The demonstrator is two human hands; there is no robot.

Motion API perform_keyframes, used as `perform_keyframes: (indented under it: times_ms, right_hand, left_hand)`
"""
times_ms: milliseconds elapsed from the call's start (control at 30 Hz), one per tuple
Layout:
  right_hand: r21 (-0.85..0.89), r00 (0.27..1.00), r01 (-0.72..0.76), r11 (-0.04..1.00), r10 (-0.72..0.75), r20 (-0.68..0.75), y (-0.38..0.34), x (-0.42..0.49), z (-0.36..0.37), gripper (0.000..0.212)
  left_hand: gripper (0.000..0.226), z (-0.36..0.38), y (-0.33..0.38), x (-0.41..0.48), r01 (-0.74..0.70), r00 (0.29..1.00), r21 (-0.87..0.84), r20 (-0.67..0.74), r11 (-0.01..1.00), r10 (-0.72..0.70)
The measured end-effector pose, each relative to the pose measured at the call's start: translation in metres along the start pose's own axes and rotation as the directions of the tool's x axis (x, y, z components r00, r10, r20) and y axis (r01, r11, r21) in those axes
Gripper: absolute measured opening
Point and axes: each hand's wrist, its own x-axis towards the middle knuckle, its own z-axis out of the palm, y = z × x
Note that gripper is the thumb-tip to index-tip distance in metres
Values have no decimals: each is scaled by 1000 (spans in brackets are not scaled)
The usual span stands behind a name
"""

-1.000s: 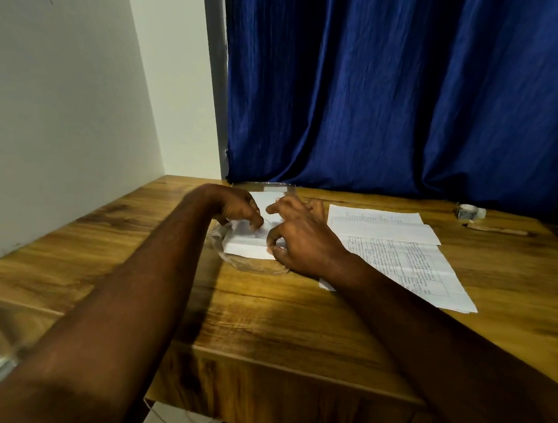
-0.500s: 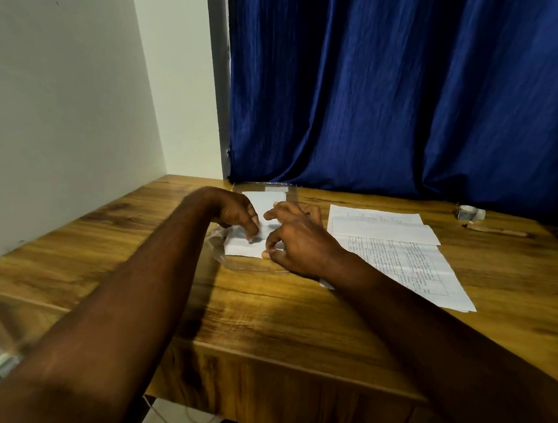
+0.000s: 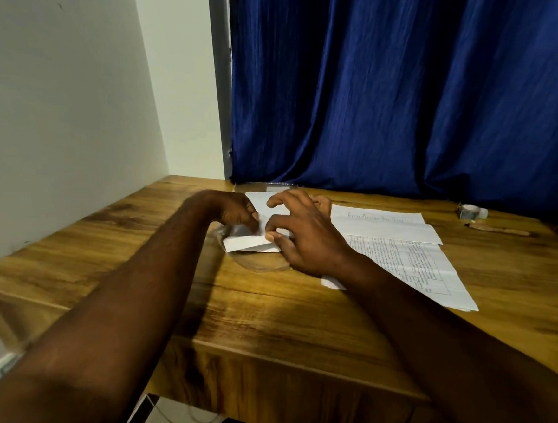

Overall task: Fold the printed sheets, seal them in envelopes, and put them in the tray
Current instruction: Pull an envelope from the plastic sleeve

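Note:
A white envelope (image 3: pixel 247 242) lies in a clear plastic tray (image 3: pixel 261 265) at the back left of the wooden table (image 3: pixel 278 317). My left hand (image 3: pixel 236 211) pinches its upper left part with curled fingers. My right hand (image 3: pixel 305 236) presses on its right end, thumb on the front edge, fingers spread over more white paper (image 3: pixel 263 200) behind it. Printed sheets (image 3: pixel 406 255) lie flat to the right of my right hand, with a folded sheet (image 3: pixel 384 223) across their far end. Whether the envelope flap is stuck down is hidden by my fingers.
A dark blue curtain (image 3: pixel 394 87) hangs along the table's back edge, and a white wall (image 3: pixel 50 128) stands on the left. A small tape roll (image 3: pixel 471 212) and a pencil-like stick (image 3: pixel 500 229) lie at the back right. The table's front edge runs close below my forearms.
Both hands have stayed on the envelope in the tray. The envelope has dropped lower and flatter, and my right fingers have spread further apart over it.

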Motion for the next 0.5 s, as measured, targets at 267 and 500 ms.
perform_keyframes:
  times_ms: [267, 500]
  right_hand:
    - [382, 993, -75, 921, 104, -58, -2, 12, -18, 10]
    - [535, 976, -66, 842, 167, -142, -8, 19, -51, 15]
  left_hand:
    - [45, -2, 3, -8, 50, 999, -138, -13, 989, -52]
    - [28, -2, -2, -16, 101, 992, -116, -60, 988, -109]
